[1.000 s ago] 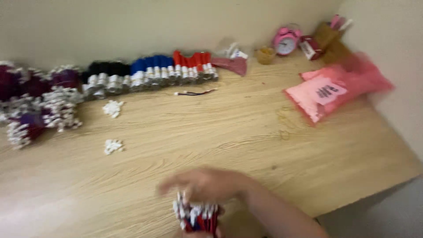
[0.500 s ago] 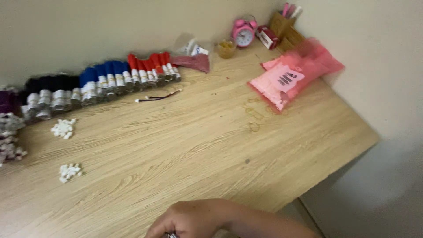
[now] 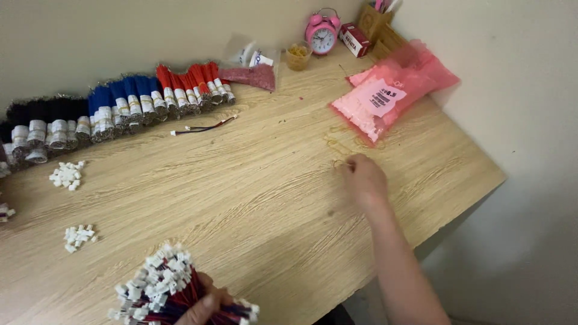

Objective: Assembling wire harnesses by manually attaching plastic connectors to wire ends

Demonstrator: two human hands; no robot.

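My left hand [image 3: 203, 304] sits at the bottom edge, closed around a thick bundle of red and dark wires with white plug connectors [image 3: 162, 287]. My right hand [image 3: 363, 178] reaches out over the wooden table [image 3: 259, 186], fingertips down on a thin rubber band [image 3: 338, 163] lying on the wood. More rubber bands [image 3: 343, 142] lie just beyond it, near the pink plastic bags [image 3: 390, 90]. Whether the fingers have pinched the band is hidden by the hand.
Black, blue and red wire bundles [image 3: 120, 108] line the wall. One loose wire lead [image 3: 201, 127] lies before them. Two piles of white connectors [image 3: 67, 175] [image 3: 78, 235] sit left. A pink alarm clock [image 3: 322, 33], small cup [image 3: 298, 55] and red box [image 3: 356, 39] stand at the back.
The view has swung and steadied. My right hand left the wire bundle near the front edge and reached out right to the rubber bands; my left hand still holds the bundle.
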